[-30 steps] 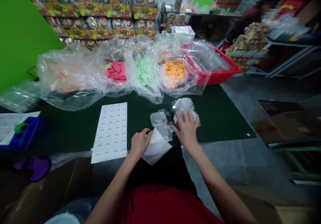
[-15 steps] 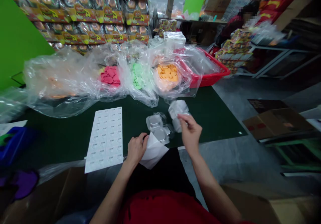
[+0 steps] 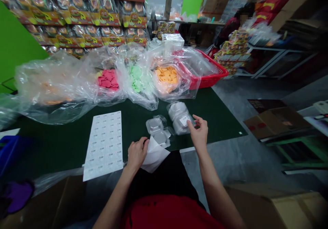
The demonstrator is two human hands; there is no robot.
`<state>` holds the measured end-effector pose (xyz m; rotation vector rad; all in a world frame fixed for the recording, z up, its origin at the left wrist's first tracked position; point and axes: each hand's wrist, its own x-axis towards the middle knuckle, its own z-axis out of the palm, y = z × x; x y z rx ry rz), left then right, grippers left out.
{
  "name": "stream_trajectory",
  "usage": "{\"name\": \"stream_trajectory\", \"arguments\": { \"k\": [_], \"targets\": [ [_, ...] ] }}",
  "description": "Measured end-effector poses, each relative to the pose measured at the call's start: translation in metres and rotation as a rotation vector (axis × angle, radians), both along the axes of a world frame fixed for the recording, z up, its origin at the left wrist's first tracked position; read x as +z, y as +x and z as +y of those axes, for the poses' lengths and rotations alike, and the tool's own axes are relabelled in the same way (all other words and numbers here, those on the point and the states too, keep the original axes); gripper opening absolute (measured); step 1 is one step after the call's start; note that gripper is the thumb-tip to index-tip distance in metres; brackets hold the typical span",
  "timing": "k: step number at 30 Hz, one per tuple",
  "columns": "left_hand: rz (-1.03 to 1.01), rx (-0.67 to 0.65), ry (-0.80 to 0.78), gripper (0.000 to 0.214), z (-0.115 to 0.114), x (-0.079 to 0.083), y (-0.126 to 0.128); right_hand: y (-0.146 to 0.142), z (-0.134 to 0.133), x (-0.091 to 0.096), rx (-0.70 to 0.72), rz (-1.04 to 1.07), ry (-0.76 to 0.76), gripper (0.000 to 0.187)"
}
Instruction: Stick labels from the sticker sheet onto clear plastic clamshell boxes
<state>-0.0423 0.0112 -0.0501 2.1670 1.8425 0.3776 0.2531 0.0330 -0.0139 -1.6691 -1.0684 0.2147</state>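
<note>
My left hand (image 3: 137,152) is closed on the edge of a white paper sheet (image 3: 155,155), folded up at the table's front edge. Just beyond the sheet lies a clear plastic clamshell container (image 3: 155,124). To its right stand what look like stacked clear clamshells (image 3: 176,109). A small white printed sticker (image 3: 184,120) sits on their near part. My right hand (image 3: 199,131) is at the near right side of these clamshells, fingers apart, with the thumb at the sticker's edge. A larger sheet of printed stickers (image 3: 105,143) lies left of my left hand.
Along the back of the green table (image 3: 222,119) lie clear bags with pink (image 3: 109,79), green (image 3: 135,78) and orange pieces (image 3: 166,74). A red basket (image 3: 214,78) stands at the back right, a blue bin (image 3: 11,150) at the left. Another person (image 3: 228,27) sits farther back.
My right hand has shifted slightly right and its fingers have spread from a pinch. The white sticker now shows on the stacked clamshells. My left hand keeps its hold; the view has turned slightly.
</note>
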Motion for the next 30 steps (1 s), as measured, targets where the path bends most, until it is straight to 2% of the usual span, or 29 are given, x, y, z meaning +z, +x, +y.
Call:
{"name": "stream_trajectory", "arguments": {
  "k": [4,7,10,14,15,17,19,20,22,24,27,30],
  "targets": [
    [0.002,-0.003,0.008,0.035,0.0,-0.002,0.0,-0.007,0.001,-0.001,-0.019,-0.304,-0.044,0.045],
    [0.014,0.004,0.001,0.036,0.001,-0.002,0.0,-0.009,0.006,0.0,0.054,-0.496,-0.154,0.041],
    [0.012,0.013,-0.002,0.035,0.001,-0.001,0.001,-0.009,0.009,0.008,0.121,-0.6,-0.227,0.041],
    [-0.027,-0.025,-0.017,0.035,-0.002,0.002,-0.002,-0.024,-0.003,0.025,0.096,-0.547,-0.113,0.054],
    [-0.036,-0.039,-0.033,0.034,-0.003,0.003,-0.004,-0.031,-0.008,0.026,0.15,-0.509,-0.071,0.054],
    [-0.056,-0.054,-0.074,0.034,-0.004,0.005,-0.009,-0.049,-0.019,0.021,0.345,-0.418,-0.049,0.051],
    [-0.101,-0.051,-0.104,0.037,-0.005,0.009,-0.013,-0.066,-0.025,0.006,0.516,-0.344,-0.122,0.05],
    [-0.144,-0.053,-0.105,0.039,-0.005,0.011,-0.014,-0.072,-0.025,-0.003,0.55,-0.322,-0.177,0.051],
    [-0.276,-0.098,-0.081,0.041,-0.006,0.016,-0.013,-0.081,-0.022,-0.02,0.541,-0.301,-0.268,0.055],
    [-0.418,-0.199,-0.057,0.041,-0.008,0.02,-0.007,-0.085,-0.017,-0.029,0.52,-0.29,-0.299,0.055],
    [-0.54,-0.309,-0.095,0.042,-0.013,0.023,0.003,-0.089,-0.012,-0.026,0.521,-0.297,-0.271,0.052],
    [-0.587,-0.299,-0.127,0.041,-0.017,0.021,0.007,-0.094,-0.018,-0.015,0.544,-0.393,-0.255,0.046]
  ]
}}
